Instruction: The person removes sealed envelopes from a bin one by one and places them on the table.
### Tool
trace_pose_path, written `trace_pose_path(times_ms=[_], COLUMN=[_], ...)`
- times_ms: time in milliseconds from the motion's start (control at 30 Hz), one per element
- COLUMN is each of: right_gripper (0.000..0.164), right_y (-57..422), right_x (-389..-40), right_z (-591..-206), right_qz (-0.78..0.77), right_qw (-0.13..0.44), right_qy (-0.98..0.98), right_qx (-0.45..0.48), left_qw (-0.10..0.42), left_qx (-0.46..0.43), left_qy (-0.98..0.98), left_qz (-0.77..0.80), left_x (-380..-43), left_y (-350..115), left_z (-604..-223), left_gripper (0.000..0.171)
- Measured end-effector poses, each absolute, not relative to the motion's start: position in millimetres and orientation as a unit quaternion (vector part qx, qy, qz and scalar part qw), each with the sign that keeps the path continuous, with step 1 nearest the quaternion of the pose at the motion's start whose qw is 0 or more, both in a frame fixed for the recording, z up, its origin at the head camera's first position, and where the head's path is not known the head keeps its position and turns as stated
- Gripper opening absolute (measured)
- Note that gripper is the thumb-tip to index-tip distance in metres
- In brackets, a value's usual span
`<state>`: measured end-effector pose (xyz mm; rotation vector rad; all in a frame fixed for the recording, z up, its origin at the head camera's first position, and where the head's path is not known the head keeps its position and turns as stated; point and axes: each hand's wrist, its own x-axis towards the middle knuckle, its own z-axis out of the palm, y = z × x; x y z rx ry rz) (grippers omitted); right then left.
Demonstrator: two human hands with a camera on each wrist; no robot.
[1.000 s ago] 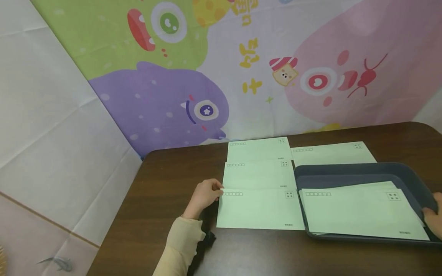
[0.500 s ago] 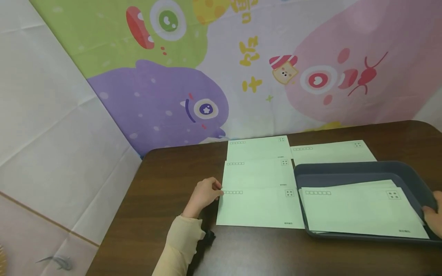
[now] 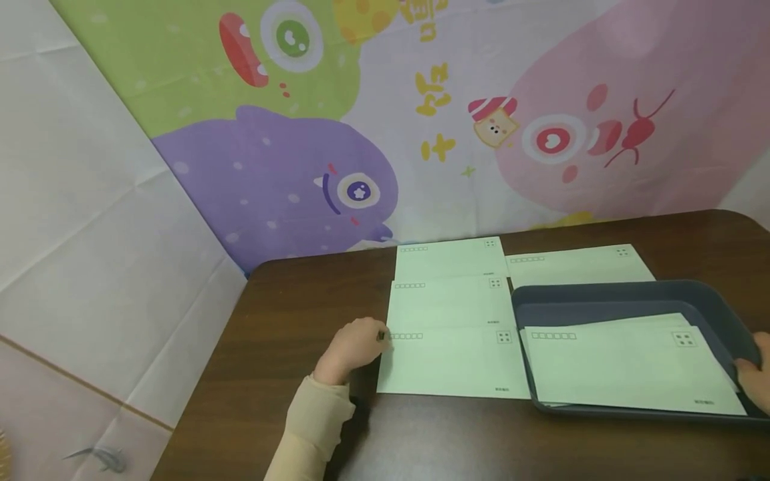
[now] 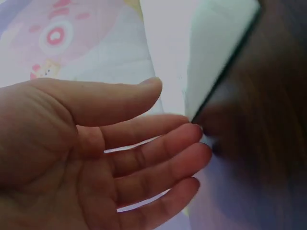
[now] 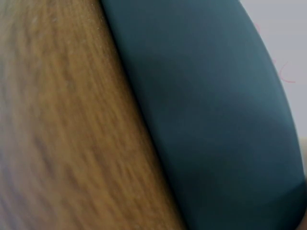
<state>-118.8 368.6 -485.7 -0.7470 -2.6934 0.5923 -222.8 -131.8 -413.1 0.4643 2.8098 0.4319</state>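
Observation:
My left hand (image 3: pixel 351 347) is at the upper left corner of the nearest pale envelope (image 3: pixel 451 364). In the left wrist view the thumb stands apart from the relaxed fingers (image 4: pixel 163 167), whose tips are right by the envelope's edge (image 4: pixel 220 43). Above it in the same column lie a middle envelope (image 3: pixel 448 304) and a far envelope (image 3: pixel 448 260). My right hand (image 3: pixel 756 374), partly out of frame, grips the right end of a dark tray (image 3: pixel 601 292), thumb over the rim. A small stack of envelopes (image 3: pixel 631 367) lies in the tray, whose outer wall (image 5: pixel 206 115) fills the right wrist view.
Behind the tray lies another envelope (image 3: pixel 577 264), its near part hidden by the tray. A cartoon cloth (image 3: pixel 445 194) hangs along the back edge of the brown wooden table (image 3: pixel 289 294). White paneling (image 3: pixel 108 234) covers the left side.
My left hand has turned over slightly at the envelope's corner and its thumb and fingers have come apart. The envelopes, the tray and the right hand stay where they were.

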Motion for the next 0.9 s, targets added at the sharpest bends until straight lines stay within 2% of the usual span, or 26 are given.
trace_pose_path(times_ms=[133, 267, 500, 667, 900], right_gripper=[0.03, 0.029, 0.03, 0.033, 0.031], right_y=[367.5, 367.7, 370.5, 368.7, 365.2], right_x=[-117.6, -117.5, -119.3, -117.5, -115.0], right_z=[-488.3, -491.6, -491.3, -490.5, -488.6], right_qz=[0.23, 0.238, 0.232, 0.225, 0.233], right_qw=[0.145, 0.154, 0.15, 0.137, 0.127], right_qy=[-0.934, -0.933, -0.93, -0.934, -0.93], right_qx=[-0.233, -0.222, -0.242, -0.243, -0.255], left_qw=[0.127, 0.097, 0.035, 0.003, 0.016], left_qx=[0.126, 0.122, 0.257, 0.357, 0.421], left_qy=[0.971, 0.974, 0.952, 0.924, 0.907], left_qz=[0.156, 0.166, 0.163, 0.137, -0.018], left_x=[-219.4, -216.9, -210.1, -197.5, -184.0], left_y=[-129.0, -118.3, -55.5, -0.5, 49.4], left_z=[-412.4, -405.3, -382.5, -387.5, -396.0], left_gripper=[0.029, 0.03, 0.032, 0.031, 0.055])
